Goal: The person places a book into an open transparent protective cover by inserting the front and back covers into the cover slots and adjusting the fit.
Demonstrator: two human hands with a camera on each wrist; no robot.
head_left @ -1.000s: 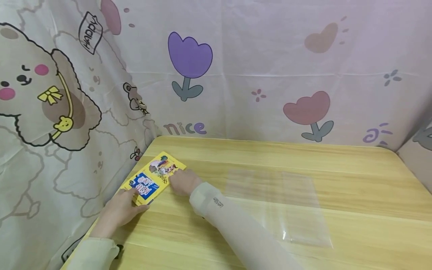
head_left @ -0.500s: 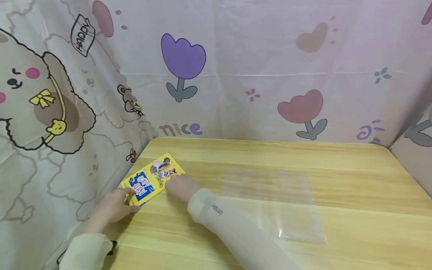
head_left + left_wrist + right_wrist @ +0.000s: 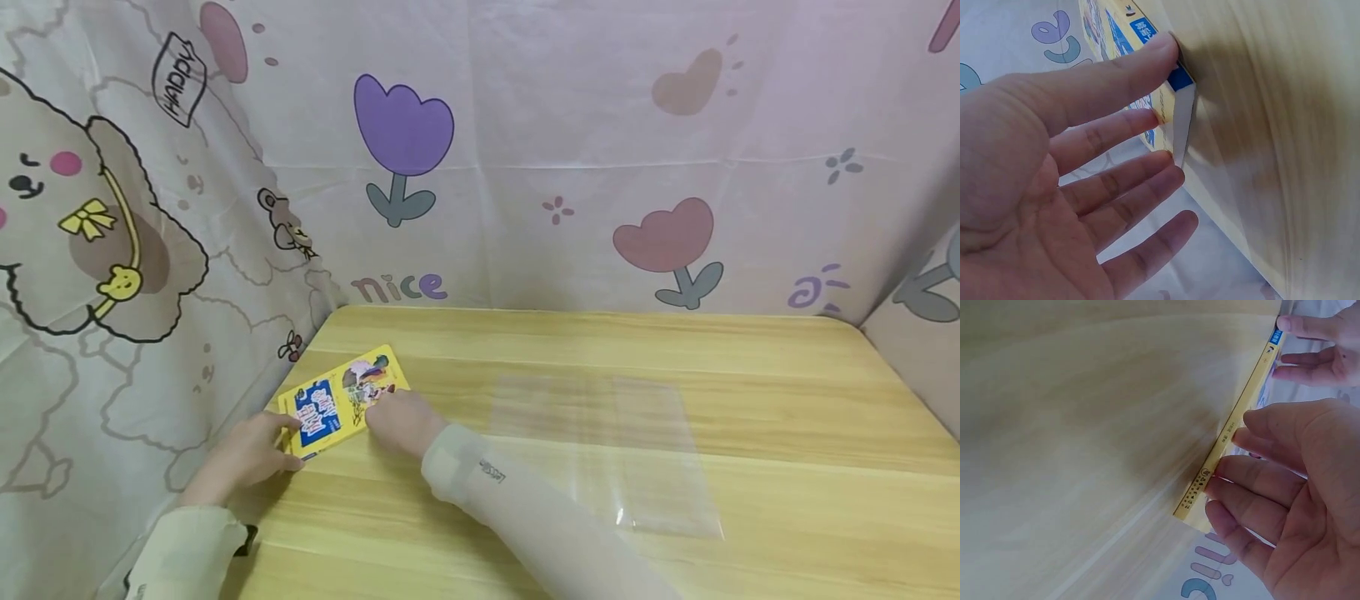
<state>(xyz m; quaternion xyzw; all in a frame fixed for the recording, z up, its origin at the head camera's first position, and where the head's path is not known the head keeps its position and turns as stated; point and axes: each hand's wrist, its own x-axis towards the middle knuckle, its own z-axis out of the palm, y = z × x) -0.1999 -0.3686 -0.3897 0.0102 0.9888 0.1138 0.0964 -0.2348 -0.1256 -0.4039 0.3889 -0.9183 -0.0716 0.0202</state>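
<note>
A yellow book (image 3: 352, 387) with a blue title panel and a colourful drawing lies flat and slanted on the left part of the table. My left hand (image 3: 243, 458) holds its near left corner. In the left wrist view the thumb (image 3: 1160, 53) sits on the spine, the index fingertip touches the cover, and the white page edges show. At the book's other end, my right hand (image 3: 405, 423) rests its fingers against the spine-side edge. The right wrist view shows those fingers (image 3: 1254, 478) lightly bent, with the yellow spine (image 3: 1229, 428) running past them.
A clear plastic sheet or sleeve (image 3: 600, 458) lies right of the hands on the wood-grain table (image 3: 562, 342). Printed cloth hangs behind (image 3: 510, 167) and along the left side (image 3: 135, 375) of the table, close to the left hand.
The book has turned clockwise, so it lies less steeply across the table. Both hands have kept contact with it. The head view has shifted slightly.
</note>
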